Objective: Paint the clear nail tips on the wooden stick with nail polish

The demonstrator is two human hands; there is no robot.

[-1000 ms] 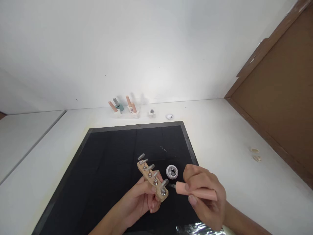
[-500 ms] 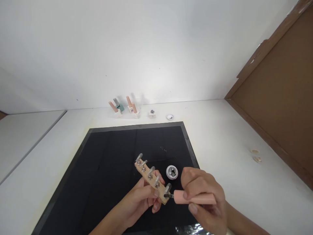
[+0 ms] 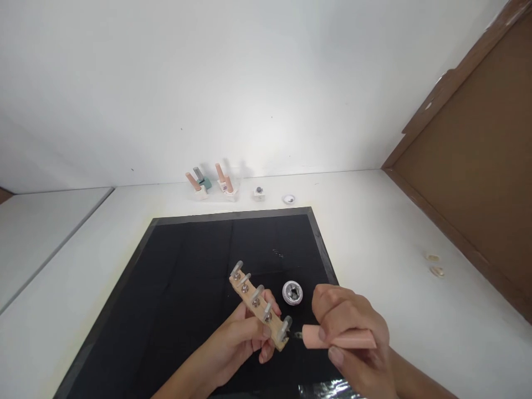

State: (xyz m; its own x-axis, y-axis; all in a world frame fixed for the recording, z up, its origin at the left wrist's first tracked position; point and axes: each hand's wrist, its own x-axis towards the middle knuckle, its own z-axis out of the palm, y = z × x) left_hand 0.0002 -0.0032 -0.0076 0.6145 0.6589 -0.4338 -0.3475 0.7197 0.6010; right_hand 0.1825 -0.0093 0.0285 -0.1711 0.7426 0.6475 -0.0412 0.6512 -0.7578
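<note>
My left hand (image 3: 245, 338) grips the near end of a wooden nail-tip stand (image 3: 261, 313), held at a slant. Along the stand, several clear nail tips (image 3: 257, 293) are mounted on small metal holders. Between the fingers of my right hand (image 3: 353, 332) is a nail polish brush (image 3: 338, 337) with a peach-pink handle. Its dark bristle end points left, right beside the nail tip (image 3: 285, 328) nearest me; I cannot tell whether they touch. A small round pot (image 3: 292, 292) with silvery content sits on the mat just beyond the hands.
A black mat (image 3: 187, 293) with grey edges covers the white table. Polish bottles (image 3: 201, 191) with pink and grey caps stand at the back, beside a small open bottle (image 3: 259, 193) and a white round lid (image 3: 288, 199). Two small cream pieces (image 3: 436, 271) lie right, near a brown panel (image 3: 474, 166).
My right hand has drawn the brush slightly right, away from the stand's near end. The left hand and stand have hardly moved.
</note>
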